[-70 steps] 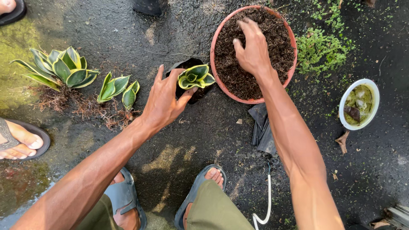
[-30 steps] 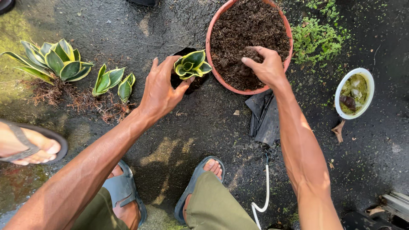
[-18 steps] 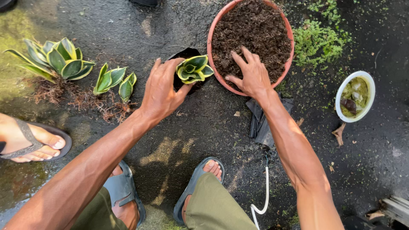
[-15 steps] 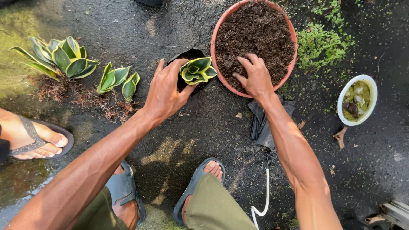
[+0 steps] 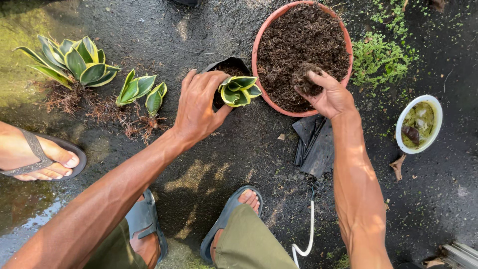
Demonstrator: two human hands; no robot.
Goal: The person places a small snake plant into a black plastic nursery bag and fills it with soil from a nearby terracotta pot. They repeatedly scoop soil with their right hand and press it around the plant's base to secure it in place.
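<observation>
The left hand [image 5: 199,107] is clamped around a small black nursery bag [image 5: 226,67] that stands on the wet dark ground, just beside the rim of a wide terracotta pot [image 5: 259,84]; a young yellow-edged snake plant [image 5: 239,89] sits in the bag, its leaves touching the thumb. The right hand [image 5: 328,97] is over the pot's near side, its grip closed on a clump of dark potting soil [image 5: 304,79] just above the soil filling the pot. Folded black plastic bags [image 5: 313,144] lie below the pot. To the left, bare-rooted snake plants [image 5: 74,62] lie on the ground; to the right stands a white bowl [image 5: 401,144] of murky liquid.
</observation>
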